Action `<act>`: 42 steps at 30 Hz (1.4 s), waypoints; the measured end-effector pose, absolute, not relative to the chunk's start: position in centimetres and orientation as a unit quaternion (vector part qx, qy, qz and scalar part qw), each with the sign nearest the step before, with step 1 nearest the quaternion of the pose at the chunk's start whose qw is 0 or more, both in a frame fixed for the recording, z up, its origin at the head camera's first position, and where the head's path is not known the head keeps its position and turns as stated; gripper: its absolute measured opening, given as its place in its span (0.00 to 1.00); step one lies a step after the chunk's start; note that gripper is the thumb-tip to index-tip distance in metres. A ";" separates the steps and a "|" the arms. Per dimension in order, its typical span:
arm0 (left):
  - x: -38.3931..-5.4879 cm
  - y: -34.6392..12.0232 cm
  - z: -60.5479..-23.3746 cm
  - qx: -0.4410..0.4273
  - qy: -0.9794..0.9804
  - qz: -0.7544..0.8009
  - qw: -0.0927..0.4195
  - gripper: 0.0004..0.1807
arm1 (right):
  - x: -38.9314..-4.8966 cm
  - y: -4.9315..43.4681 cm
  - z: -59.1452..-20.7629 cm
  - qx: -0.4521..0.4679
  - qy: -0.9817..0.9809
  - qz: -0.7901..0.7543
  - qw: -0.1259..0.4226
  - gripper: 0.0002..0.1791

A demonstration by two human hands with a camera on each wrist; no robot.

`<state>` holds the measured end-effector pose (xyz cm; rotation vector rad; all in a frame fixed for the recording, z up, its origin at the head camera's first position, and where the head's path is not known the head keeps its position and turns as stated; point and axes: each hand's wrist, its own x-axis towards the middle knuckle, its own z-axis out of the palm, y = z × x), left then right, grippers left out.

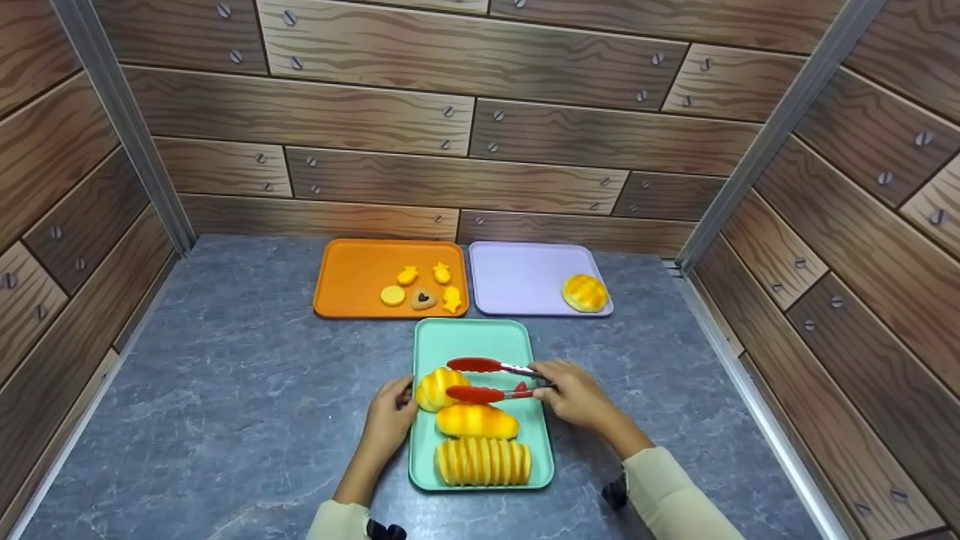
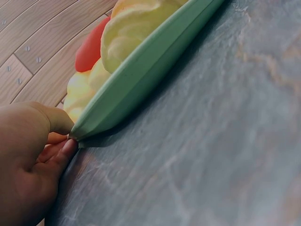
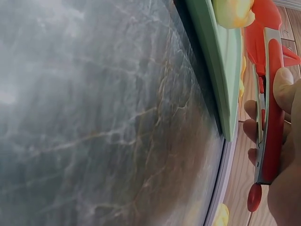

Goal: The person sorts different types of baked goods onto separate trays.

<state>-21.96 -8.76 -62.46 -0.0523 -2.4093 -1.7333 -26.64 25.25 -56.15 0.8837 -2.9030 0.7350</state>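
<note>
Three breads [image 1: 477, 422] lie on the green tray [image 1: 474, 342] between the hands, left hand [image 1: 390, 420] pinching its edge, right hand [image 1: 576, 391] gripping spread red tongs [image 1: 487, 394] at the round bread [image 1: 430, 391] beside the left hand, apparently lining up a pick, which calls for straddling, then squeezing.

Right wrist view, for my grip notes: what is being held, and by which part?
Red-tipped tongs, held by their handles in the right hand.

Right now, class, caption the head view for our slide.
Right hand holds red-tipped metal tongs over a rectangular mint-green tray of golden breads; left hand holds its edge.
</note>
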 end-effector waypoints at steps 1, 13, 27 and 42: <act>-21.9 -8.8 -62.5 -0.018 -0.808 -0.582 0.088 0.23 | -26.7 25.2 -56.2 0.286 -0.930 0.232 0.010 0.24; -22.0 -8.9 -62.6 -0.021 -0.810 -0.581 0.085 0.23 | -27.6 24.9 -55.9 0.299 -0.926 0.229 -0.018 0.25; -22.0 -8.7 -62.5 -0.019 -0.809 -0.582 0.081 0.24 | -27.1 25.4 -56.6 0.278 -0.921 0.273 0.001 0.21; -22.0 -8.8 -62.6 -0.014 -0.809 -0.583 0.066 0.25 | -26.6 26.5 -57.4 0.222 -0.913 0.341 0.021 0.20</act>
